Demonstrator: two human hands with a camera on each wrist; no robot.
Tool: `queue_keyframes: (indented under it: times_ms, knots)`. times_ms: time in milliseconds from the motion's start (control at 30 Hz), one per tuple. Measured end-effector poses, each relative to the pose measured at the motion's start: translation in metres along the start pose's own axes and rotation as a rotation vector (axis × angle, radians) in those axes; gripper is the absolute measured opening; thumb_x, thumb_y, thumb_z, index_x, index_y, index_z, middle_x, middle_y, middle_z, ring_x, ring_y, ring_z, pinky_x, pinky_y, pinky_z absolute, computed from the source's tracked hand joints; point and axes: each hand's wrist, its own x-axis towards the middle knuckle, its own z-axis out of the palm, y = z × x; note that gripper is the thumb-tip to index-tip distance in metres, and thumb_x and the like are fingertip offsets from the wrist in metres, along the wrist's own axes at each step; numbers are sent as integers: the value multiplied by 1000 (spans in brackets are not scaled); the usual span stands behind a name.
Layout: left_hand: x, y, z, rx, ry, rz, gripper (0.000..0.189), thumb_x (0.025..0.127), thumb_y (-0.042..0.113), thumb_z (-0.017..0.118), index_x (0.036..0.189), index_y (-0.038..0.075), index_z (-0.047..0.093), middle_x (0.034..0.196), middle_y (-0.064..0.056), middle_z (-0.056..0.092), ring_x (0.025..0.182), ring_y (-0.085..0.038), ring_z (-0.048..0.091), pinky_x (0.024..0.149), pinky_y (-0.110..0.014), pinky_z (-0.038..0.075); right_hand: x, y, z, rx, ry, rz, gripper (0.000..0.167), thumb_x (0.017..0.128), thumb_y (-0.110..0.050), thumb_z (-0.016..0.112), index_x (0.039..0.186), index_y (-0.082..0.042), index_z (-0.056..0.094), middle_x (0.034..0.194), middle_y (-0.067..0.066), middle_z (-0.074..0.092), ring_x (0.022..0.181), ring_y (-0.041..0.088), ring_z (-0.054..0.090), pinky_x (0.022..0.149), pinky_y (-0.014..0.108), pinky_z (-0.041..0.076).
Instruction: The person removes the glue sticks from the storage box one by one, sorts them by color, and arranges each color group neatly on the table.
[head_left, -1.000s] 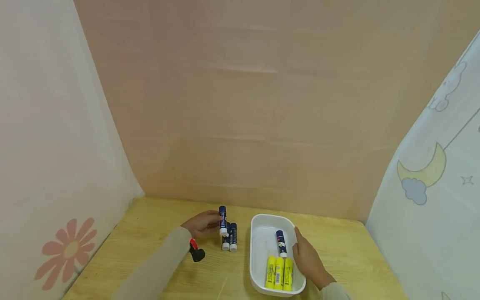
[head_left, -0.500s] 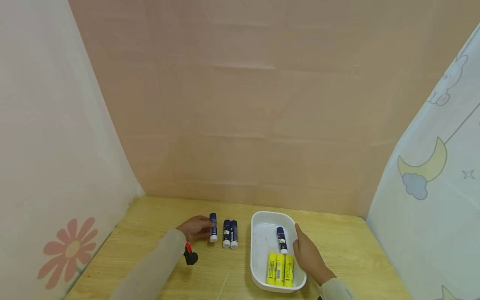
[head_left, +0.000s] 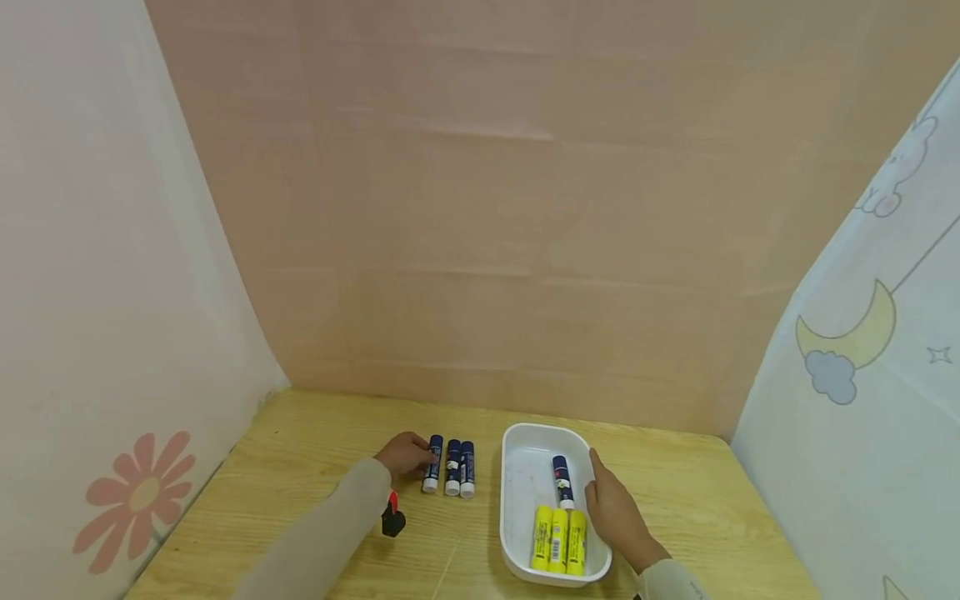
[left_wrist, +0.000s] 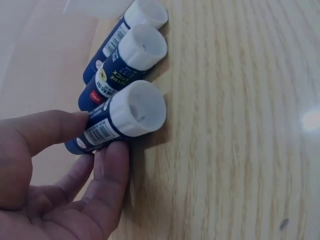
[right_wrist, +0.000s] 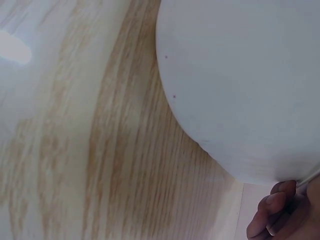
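Note:
My left hand (head_left: 405, 456) pinches a dark blue glue stick (left_wrist: 102, 127) with a white end between thumb and fingers. It lies low at the table, just left of two matching glue sticks (head_left: 453, 471) set side by side. In the left wrist view all three white ends point the same way. On the right, my right hand (head_left: 619, 510) grips the right rim of a white plastic tray (head_left: 504, 500), its fingers curled at the edge. Inside the tray are one blue glue stick (head_left: 562, 481) and three yellow tubes (head_left: 559, 540) in a row.
The light wooden table (head_left: 712, 517) ends at a tan back sheet (head_left: 495, 250). White printed sheets close off the left (head_left: 112, 250) and right (head_left: 847, 433) sides. Wood shows between the glue sticks and the tray.
My left hand has lowered the glue stick from over the other two, moving it left and then slightly back right, beside them. The right hand stays on the tray.

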Motion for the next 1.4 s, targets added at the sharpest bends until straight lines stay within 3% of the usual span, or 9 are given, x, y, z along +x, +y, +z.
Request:
queue_keyframes:
  times_ms: [300,633,1100,1400]
  knots:
    - [10,-8,8,35,42,22,32,83,11,76,107,-3,60,94,-11,64,77,-21,63,66,-33,55,0,0,0,6,-18,6,55,101,-11,38,150,7,22,146,28,39,132,43,40,105,56,35]
    - [7,0,11,145,70,42,33,81,16,79,104,-1,62,92,-9,63,76,-20,62,68,-35,54,-1,-1,0,-1,24,-23,53,100,-8,39,148,9,26,143,29,42,129,44,43,104,57,37]
    - [7,3,13,215,72,43,33,81,19,79,102,0,62,90,-9,63,78,-21,60,71,-36,53,2,1,1,15,-6,0,54,100,-10,37,150,8,22,146,28,39,132,43,40,106,56,35]
    - [3,-3,9,155,55,85,33,83,21,76,103,-3,64,89,-8,64,69,-18,65,70,-37,56,1,1,2,28,-20,26,55,101,-10,37,151,6,21,147,27,37,133,42,38,107,56,33]
